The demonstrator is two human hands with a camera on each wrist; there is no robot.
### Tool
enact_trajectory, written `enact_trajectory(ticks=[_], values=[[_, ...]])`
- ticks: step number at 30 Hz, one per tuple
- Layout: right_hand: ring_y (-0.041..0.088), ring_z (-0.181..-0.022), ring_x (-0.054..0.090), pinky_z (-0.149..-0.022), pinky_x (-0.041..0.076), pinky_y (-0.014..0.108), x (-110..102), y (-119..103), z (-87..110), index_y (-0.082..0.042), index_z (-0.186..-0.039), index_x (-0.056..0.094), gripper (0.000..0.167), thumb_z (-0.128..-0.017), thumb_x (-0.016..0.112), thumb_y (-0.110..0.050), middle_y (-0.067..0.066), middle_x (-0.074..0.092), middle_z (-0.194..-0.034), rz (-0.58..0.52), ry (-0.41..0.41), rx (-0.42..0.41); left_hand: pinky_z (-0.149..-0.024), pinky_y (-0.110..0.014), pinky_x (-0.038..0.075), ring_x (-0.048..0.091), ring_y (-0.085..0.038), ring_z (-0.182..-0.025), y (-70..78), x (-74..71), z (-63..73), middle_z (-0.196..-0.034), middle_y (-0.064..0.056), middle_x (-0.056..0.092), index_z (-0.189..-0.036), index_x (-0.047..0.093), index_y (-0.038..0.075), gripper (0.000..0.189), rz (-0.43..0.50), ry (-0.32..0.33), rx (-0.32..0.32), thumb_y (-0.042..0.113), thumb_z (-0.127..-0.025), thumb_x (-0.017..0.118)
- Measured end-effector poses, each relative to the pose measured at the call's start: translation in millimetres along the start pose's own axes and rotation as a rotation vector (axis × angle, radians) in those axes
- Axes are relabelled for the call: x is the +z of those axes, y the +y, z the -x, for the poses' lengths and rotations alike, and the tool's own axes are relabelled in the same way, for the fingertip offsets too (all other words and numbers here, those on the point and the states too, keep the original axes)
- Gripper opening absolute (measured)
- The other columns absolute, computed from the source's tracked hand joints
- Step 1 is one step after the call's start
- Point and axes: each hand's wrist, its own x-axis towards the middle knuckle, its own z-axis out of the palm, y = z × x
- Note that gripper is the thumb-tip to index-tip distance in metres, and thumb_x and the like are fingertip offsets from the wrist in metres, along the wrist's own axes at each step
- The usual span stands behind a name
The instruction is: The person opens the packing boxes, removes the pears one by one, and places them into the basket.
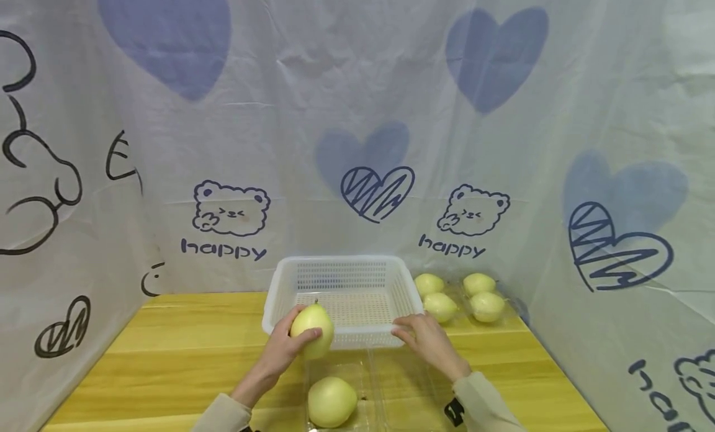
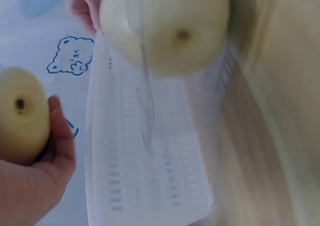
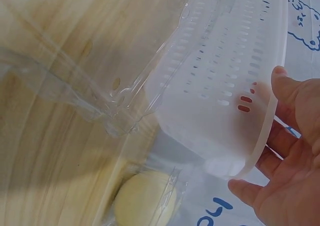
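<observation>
My left hand [image 1: 279, 348] grips a yellow-green pear [image 1: 313, 330], its stem pointing up, at the near left corner of a white plastic basket [image 1: 341, 259]. In the left wrist view the underside of this held pear [image 2: 19, 111] faces the camera. My right hand [image 1: 430, 345] holds the basket's near right rim, with fingertips showing through the slots in the right wrist view. Inside the basket I see only its slotted floor. Nearer to me lies a clear plastic tray [image 1: 375, 382], with one pear [image 1: 332, 402] in its left part.
Right of the basket, several pears [image 1: 439, 307] sit in clear plastic packaging, close to the back corner of the wooden table [image 1: 212, 339]. A white printed curtain [image 1: 301, 128] hangs behind and on both sides.
</observation>
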Motion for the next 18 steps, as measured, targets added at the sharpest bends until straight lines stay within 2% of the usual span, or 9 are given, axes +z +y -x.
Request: enact_trajectory(ticks=[3,5,8,10,12,15,18], values=[[0.028,-0.096,0.068,-0.087,0.052,0.05,1,0,-1.6,-0.005,-0.106,0.074,0.024,-0.09,0.069,-0.022,0.01,0.074,-0.104,-0.004,-0.005,0.0,-0.074,-0.032,0.051,0.059,-0.02,-0.092,-0.7,-3.2,-1.7,-0.118,-0.017,0.06,-0.131,0.054,0.012,0.05,-0.092,0.09,0.085,0.021,-0.085,0.072],[0.028,-0.095,0.067,-0.086,0.053,0.05,2,1,-1.6,-0.005,-0.106,0.074,0.024,-0.089,0.069,-0.022,0.01,0.074,-0.103,-0.002,-0.01,0.009,-0.074,-0.031,0.052,0.06,-0.021,-0.094,-2.5,-4.8,-3.9,-0.126,-0.016,0.059,-0.137,0.05,0.016,0.057,-0.15,0.126,0.147,0.021,-0.085,0.073],[0.028,-0.096,0.066,-0.087,0.052,0.05,2,2,-2.0,-0.005,-0.107,0.074,0.025,-0.09,0.069,-0.023,0.01,0.074,-0.104,-0.007,-0.019,0.023,-0.075,-0.03,0.052,0.06,-0.022,-0.097,-5.5,-7.9,-8.5,-0.133,-0.015,0.056,-0.144,0.046,0.021,0.062,-0.274,0.163,0.277,0.019,-0.088,0.071],[0.028,-0.097,0.067,-0.087,0.052,0.05,3,2,-2.0,-0.005,-0.107,0.074,0.026,-0.09,0.069,-0.024,0.01,0.074,-0.104,-0.003,-0.017,0.024,-0.075,-0.03,0.052,0.06,-0.023,-0.098,-7.6,-10.0,-11.7,-0.133,-0.014,0.054,-0.141,0.05,0.023,0.055,-0.346,0.175,0.363,0.018,-0.09,0.069],[0.027,-0.096,0.067,-0.087,0.052,0.049,4,2,-1.6,-0.005,-0.106,0.074,0.025,-0.09,0.069,-0.024,0.009,0.074,-0.104,-0.003,-0.01,0.02,-0.075,-0.03,0.052,0.058,-0.024,-0.099,-9.3,-12.0,-14.2,-0.132,-0.014,0.053,-0.134,0.058,0.023,0.044,-0.398,0.189,0.419,0.017,-0.091,0.067],[0.026,-0.094,0.067,-0.086,0.053,0.048,4,1,-1.4,-0.006,-0.105,0.074,0.023,-0.089,0.07,-0.022,0.008,0.075,-0.102,0.004,0.008,0.006,-0.074,-0.031,0.051,0.058,-0.026,-0.099,-10.8,-15.4,-18.7,-0.129,-0.014,0.051,-0.124,0.064,0.022,0.036,-0.426,0.208,0.438,0.015,-0.089,0.069],[0.026,-0.093,0.068,-0.087,0.052,0.048,4,0,-1.4,-0.006,-0.104,0.074,0.022,-0.089,0.07,-0.021,0.008,0.075,-0.101,0.014,0.017,-0.007,-0.072,-0.032,0.05,0.058,-0.029,-0.097,-11.8,-19.9,-23.5,-0.128,-0.014,0.051,-0.123,0.063,0.023,0.043,-0.442,0.225,0.416,0.011,-0.082,0.07]])
